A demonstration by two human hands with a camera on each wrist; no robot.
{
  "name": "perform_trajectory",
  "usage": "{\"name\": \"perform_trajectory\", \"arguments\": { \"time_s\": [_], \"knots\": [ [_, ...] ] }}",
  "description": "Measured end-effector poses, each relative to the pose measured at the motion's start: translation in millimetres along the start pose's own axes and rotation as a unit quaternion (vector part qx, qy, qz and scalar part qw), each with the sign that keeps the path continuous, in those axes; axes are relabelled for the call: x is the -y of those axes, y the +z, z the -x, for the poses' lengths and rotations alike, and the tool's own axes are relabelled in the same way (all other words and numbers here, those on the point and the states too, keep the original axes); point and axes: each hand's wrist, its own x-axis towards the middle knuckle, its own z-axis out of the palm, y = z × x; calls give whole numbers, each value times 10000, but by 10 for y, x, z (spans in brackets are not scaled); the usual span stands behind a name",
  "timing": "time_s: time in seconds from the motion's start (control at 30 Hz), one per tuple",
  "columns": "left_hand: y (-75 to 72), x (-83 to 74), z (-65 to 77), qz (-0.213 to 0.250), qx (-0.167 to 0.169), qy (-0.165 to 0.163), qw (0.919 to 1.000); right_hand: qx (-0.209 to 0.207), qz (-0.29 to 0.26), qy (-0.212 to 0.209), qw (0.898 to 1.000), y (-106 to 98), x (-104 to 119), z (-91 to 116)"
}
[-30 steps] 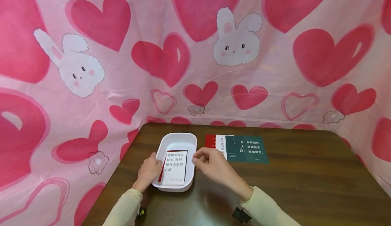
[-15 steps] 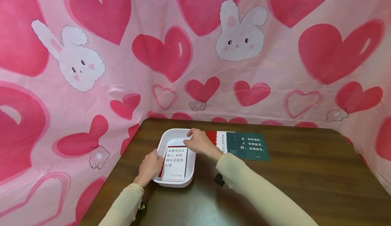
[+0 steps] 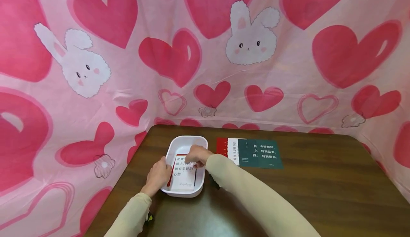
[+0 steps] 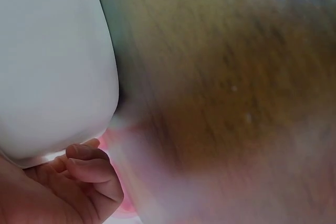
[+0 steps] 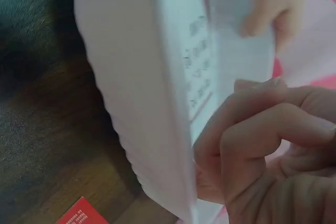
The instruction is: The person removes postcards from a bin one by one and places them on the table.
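White tray (image 3: 181, 194) in left hand (image 3: 158, 174)

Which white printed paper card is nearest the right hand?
The black-lettered white card inside the white plastic tray, partly hidden by the right hand in the head view; the other white card lies outside.

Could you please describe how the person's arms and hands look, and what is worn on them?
A long, plain, cream fabric left sleeve and a matching cream right sleeve reach about to the wrists. The left hand and right hand wear no visible gloves. Beside the left cuff shows a small black object with a yellow-green patch; its type is unclear.
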Motion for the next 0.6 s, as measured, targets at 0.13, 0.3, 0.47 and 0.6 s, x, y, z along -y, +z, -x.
{"name": "perform_trajectory", "arguments": {
  "time_s": [0.13, 0.3, 0.47, 0.6],
  "knots": [
    [21, -32, -8, 26, -21, 73, 10000, 184, 499, 204, 9984, 79, -22, -55],
    [36, -54, -32, -2, 11, 75, 10000, 101, 826, 284, 9961, 184, -47, -118],
    [17, -47, -15, -21, -12, 94, 10000, -281, 921, 253, 9950, 363, -56, -115],
    [3, -47, -8, -25, -19, 93, 10000, -526, 979, 162, 9937, 447, -55, -97]
  ]
}}
